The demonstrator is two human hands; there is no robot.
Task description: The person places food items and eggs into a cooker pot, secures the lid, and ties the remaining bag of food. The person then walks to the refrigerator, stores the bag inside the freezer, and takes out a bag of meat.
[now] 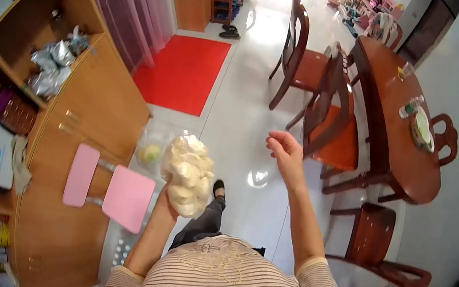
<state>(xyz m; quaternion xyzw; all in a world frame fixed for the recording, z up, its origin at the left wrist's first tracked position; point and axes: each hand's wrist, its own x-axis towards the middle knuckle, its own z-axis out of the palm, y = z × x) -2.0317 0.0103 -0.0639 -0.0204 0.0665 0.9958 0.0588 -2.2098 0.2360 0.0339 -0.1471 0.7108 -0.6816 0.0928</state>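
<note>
My left hand [170, 202] supports a clear plastic bag [188, 176] packed with pale cream, rounded pieces; I cannot make out what they are. Most of its fingers are hidden behind the bag. Out in front of my body, my right hand [285, 150] is raised over the floor with its fingers loosely bent and apart, holding nothing. The nearest thing to it is a dark wooden chair [333, 133] with an orange-brown seat. Just left of the held bag, a second clear bag [150, 153] with something yellow-green inside is partly covered.
A pink folding chair [128, 198] stands by the wooden cabinet [69, 190] on my left. Farther ahead lies a red mat [183, 73]. Along the right, a long wooden table [396, 98] carries a bowl [422, 129] and a bottle [411, 107], with several chairs around it.
</note>
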